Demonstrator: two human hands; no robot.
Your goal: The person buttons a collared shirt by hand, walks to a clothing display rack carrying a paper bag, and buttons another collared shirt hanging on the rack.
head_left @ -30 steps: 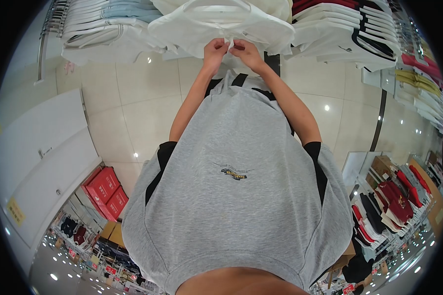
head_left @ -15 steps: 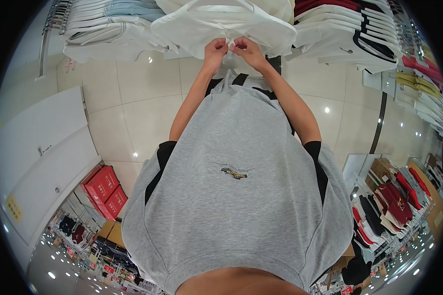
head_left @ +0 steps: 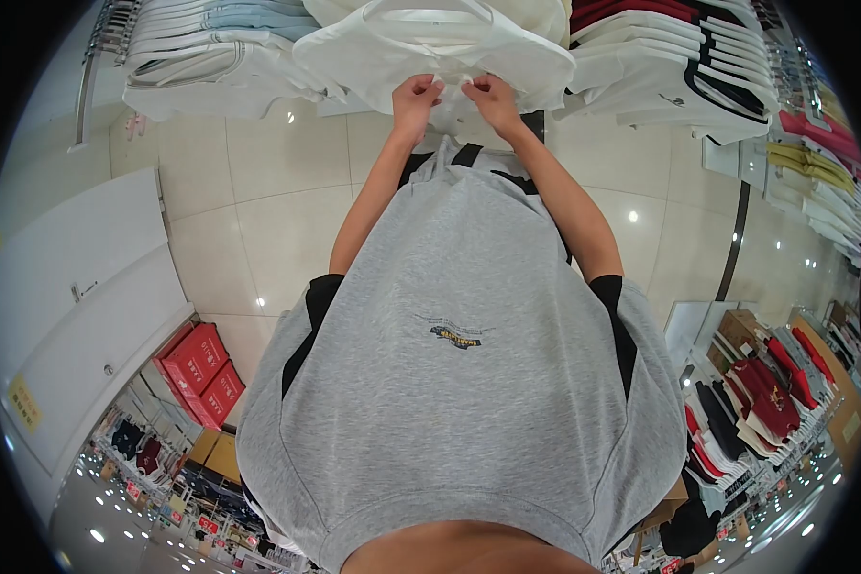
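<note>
A white shirt [head_left: 531, 69] hangs on a white hanger [head_left: 430, 16] at the top middle of the head view, its neckline facing me. My left hand [head_left: 415, 103] pinches the shirt's front just left of its centre line. On the other side of that line, my right hand [head_left: 494, 101] is closed in a pinch on the fabric, with a small gap between the two hands. The cloth is gathered below the neckline. Exactly which small part lies between the fingertips is too small to make out.
Folded white and light blue garments [head_left: 230, 57] hang at the left, and white and dark red ones [head_left: 660, 72] at the right. Red boxes [head_left: 197, 362] stand by a white cabinet [head_left: 86, 277]. A clothes rack [head_left: 756, 402] is at the lower right, on the tiled floor [head_left: 287, 239].
My hands were nearly touching at the shirt's front centre. They have drawn slightly apart, left hand to the left and right hand to the right, both still pinching.
</note>
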